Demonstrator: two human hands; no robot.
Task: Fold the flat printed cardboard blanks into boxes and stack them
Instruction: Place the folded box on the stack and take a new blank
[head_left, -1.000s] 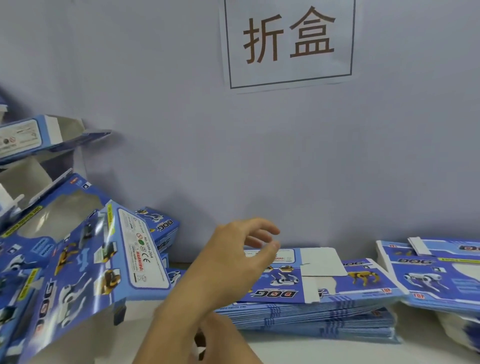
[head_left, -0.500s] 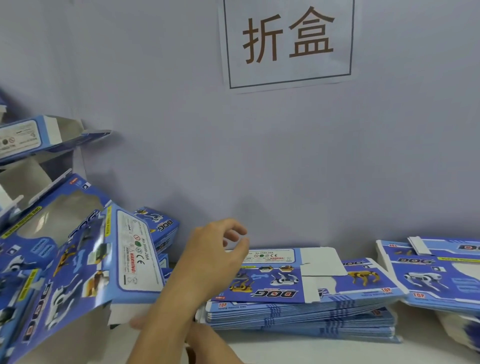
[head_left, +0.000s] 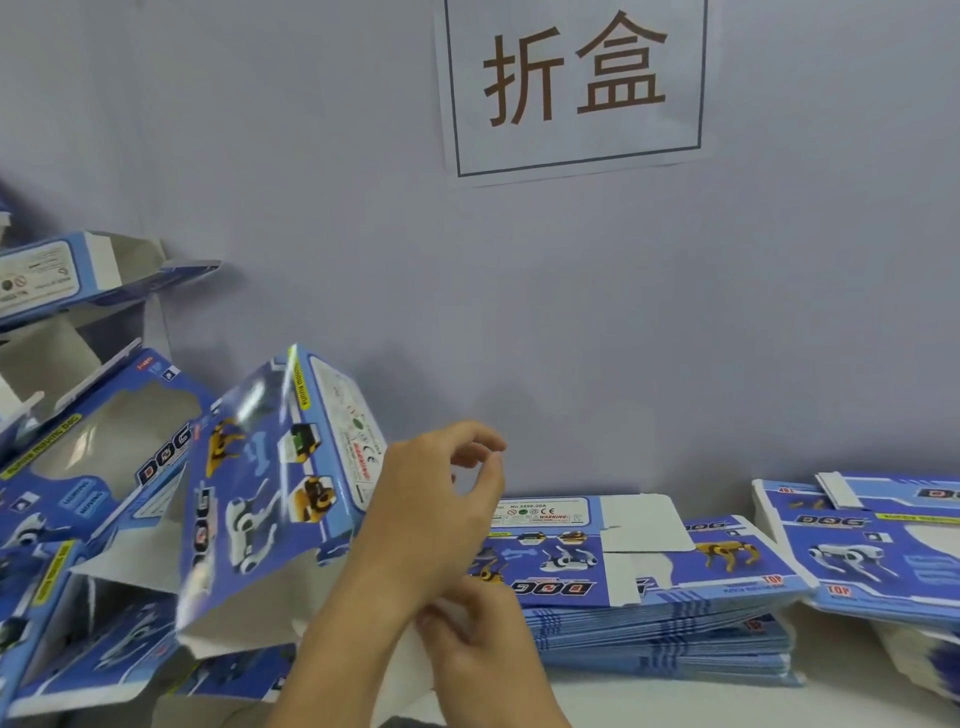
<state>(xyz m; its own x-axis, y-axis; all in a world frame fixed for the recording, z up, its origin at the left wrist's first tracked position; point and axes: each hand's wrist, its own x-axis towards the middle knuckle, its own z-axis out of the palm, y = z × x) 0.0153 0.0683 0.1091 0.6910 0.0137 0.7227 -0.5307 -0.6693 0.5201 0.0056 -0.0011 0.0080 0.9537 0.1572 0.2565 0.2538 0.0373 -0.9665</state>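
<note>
Soft, even, bluish light fills the view. The tilted box (head_left: 280, 483) is motion-blurred, with glare on its gloss. Edges bend slightly.

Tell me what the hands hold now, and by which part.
The right hand grips a white flap of the half-opened box; the left hand holds nothing.

box: a blue printed box (head_left: 270, 499) stands tilted, half-opened, white inside showing at its lower edge
left hand (head_left: 426, 514): raised beside the box's right edge, fingers (head_left: 483, 452) loosely curled, holding nothing
right hand (head_left: 483, 649): lower, pinching a white flap (head_left: 410, 660)
blanks: flat stack (head_left: 649, 597) on the bench (head_left: 675, 701), another stack (head_left: 872, 556) just right
boxes: folded pile (head_left: 78, 467) at left
sign (head_left: 576, 83): on the wall
</note>
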